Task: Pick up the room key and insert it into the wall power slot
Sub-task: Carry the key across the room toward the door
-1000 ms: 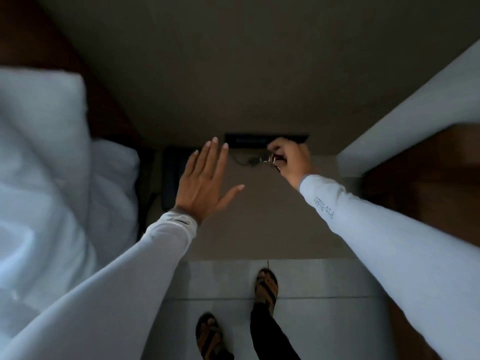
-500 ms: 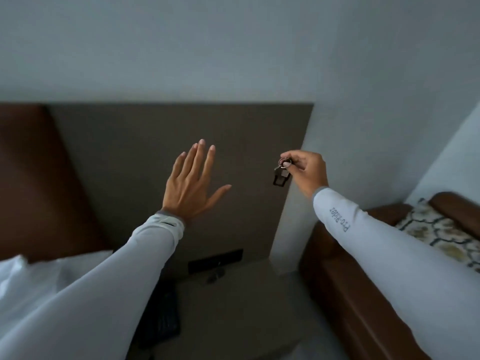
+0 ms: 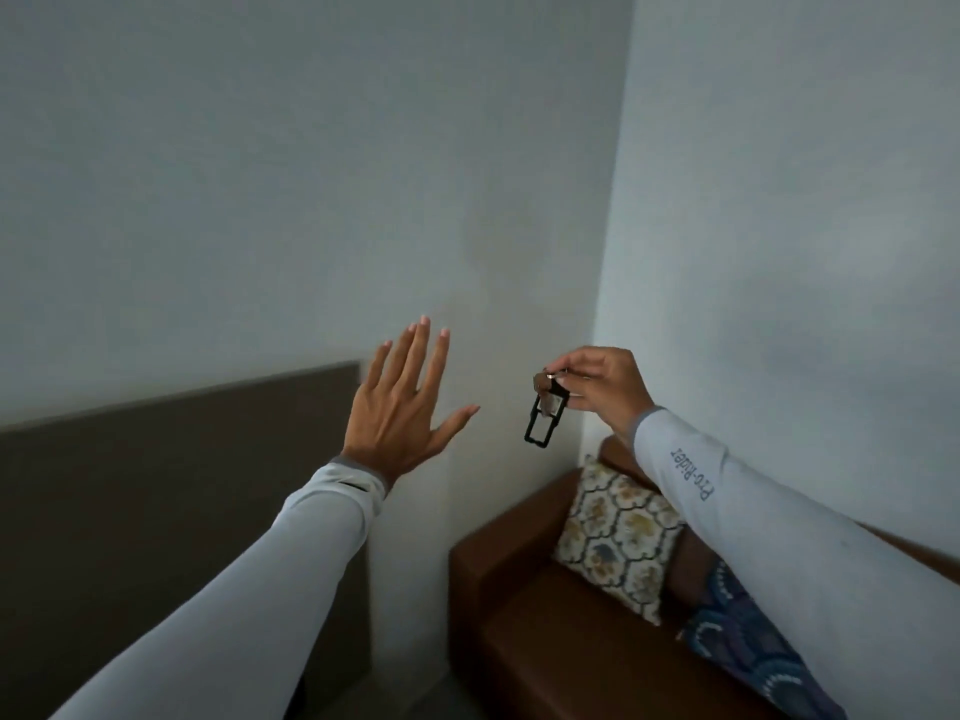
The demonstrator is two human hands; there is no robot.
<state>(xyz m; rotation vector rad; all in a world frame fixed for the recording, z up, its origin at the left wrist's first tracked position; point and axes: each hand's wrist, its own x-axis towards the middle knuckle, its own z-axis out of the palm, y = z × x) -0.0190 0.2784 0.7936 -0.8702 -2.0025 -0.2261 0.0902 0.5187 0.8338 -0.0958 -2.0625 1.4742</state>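
My right hand (image 3: 602, 384) pinches the room key (image 3: 543, 413) by its ring; the black rectangular fob dangles below the fingers, in front of the wall corner. To its left my left hand (image 3: 402, 407) is raised with the palm forward and the fingers spread, holding nothing. Both arms wear long white sleeves. No wall power slot shows in this view.
A dark headboard panel (image 3: 171, 485) fills the lower left. In the right corner stands a brown leather sofa (image 3: 545, 631) with a patterned cushion (image 3: 618, 543) and a blue patterned cloth (image 3: 748, 636). Pale walls (image 3: 311, 174) meet at the corner above the sofa.
The view has swung up and to the right, from the floor and bedside to the walls and sofa. My right hand lifted the key from the bedside; the fob now hangs lower and freer.
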